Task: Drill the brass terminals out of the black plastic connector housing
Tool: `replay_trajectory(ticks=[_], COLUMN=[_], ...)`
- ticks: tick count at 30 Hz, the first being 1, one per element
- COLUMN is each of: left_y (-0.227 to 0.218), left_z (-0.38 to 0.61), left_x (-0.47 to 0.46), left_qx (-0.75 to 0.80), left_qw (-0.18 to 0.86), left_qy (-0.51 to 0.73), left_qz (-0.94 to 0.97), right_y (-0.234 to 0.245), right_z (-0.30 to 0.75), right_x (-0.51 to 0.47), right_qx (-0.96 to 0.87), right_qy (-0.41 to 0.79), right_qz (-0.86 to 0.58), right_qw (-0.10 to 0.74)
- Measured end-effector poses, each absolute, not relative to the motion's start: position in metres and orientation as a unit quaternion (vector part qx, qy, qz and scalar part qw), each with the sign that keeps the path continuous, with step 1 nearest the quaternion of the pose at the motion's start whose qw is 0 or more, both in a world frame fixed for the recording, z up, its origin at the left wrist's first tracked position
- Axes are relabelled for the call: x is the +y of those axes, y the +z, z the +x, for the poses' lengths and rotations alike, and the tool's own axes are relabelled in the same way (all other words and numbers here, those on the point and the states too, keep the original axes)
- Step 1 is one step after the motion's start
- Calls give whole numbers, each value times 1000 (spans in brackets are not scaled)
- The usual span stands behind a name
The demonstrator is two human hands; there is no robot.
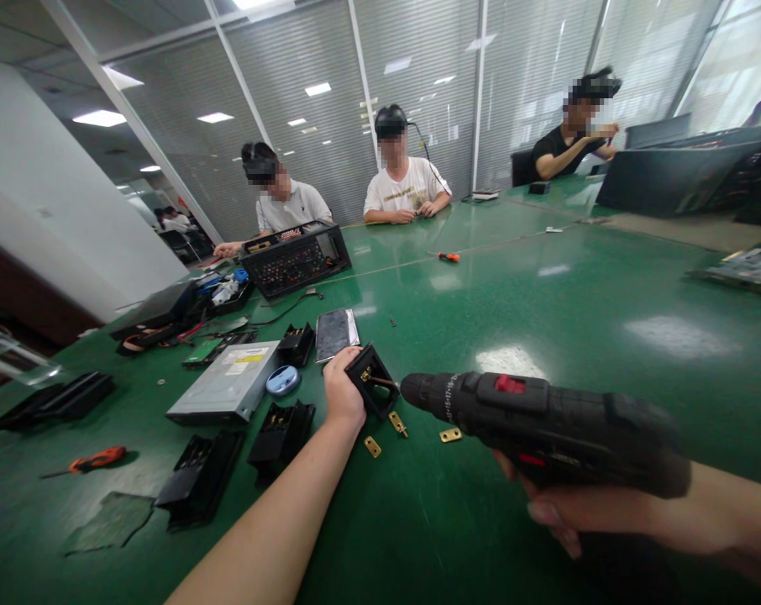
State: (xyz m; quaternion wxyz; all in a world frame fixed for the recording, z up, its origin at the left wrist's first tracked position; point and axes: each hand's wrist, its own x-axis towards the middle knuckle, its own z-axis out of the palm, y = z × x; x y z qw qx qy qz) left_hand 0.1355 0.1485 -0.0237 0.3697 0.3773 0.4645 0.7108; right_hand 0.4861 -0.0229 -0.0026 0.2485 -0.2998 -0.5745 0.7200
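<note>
My left hand [344,391] is closed around a black plastic housing [375,403] with a brass fitting inside. In my right hand [553,508] is a black cordless drill [544,424], gripped by its handle and pointing left. Its bit reaches into the housing toward the brass fitting; whether it sits in a screw I cannot tell. Just below lie loose brass plates: one with a screw or stud [398,423], a small brass plate [372,447] and another brass plate [450,435] under the drill's chuck.
Left of my arm are similar black housings [282,437], a silver optical drive [229,382], a round blue object [283,381] and an orange screwdriver [97,460]. Behind them stands a black metal case [298,260]. Another orange screwdriver [448,257] lies farther back. Several people sit across the green table [607,311].
</note>
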Motion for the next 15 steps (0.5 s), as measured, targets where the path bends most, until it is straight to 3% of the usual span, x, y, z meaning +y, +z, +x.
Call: replay_trajectory(ticks=[15], left_y=[-32], left_z=[132], left_x=[157], left_qx=[459], left_qw=[366], left_qy=[720], left_qz=[369], right_y=[12], right_z=[479], right_x=[-20], right_qx=[-583], right_qy=[710], right_qz=[-300], right_qw=[258])
